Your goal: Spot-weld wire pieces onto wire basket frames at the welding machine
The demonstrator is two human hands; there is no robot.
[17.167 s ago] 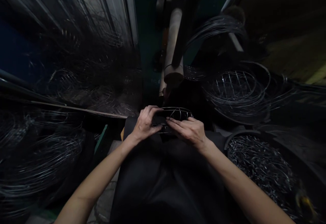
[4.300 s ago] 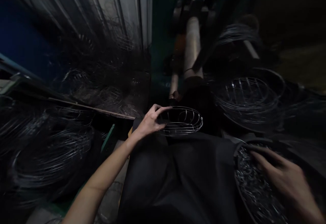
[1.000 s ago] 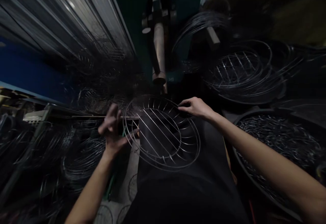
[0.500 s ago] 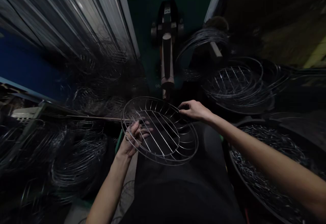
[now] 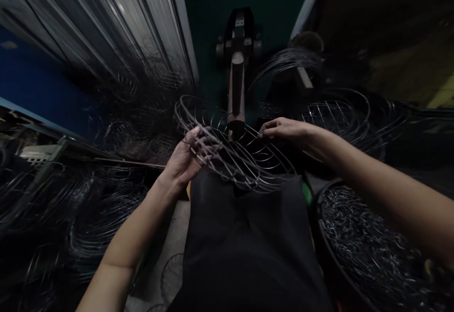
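Observation:
A round wire basket [image 5: 248,168] is tilted between my two hands, just below the rod-shaped head of a machine [image 5: 237,85]. My left hand [image 5: 195,153] grips its left side, fingers passing behind and among the wires. At the upper right rim, my right hand [image 5: 278,128] is closed, with thumb and index finger pinched at the wire edge. The lower end of the machine head overlaps the far side of the basket, and whether they touch is hard to tell.
At the lower right stands a dark tub [image 5: 321,217] of short metal pieces. Wire racks and rings [image 5: 329,113] lie at the right. Wire coils [image 5: 95,222] fill the left, near a metal frame [image 5: 46,165]. Corrugated sheeting [image 5: 117,14] rises behind.
Both hands have moved up and away from my body with the basket, bringing it to the machine head. The basket has tipped from a nearly face-on view to a steeper, more edge-on one.

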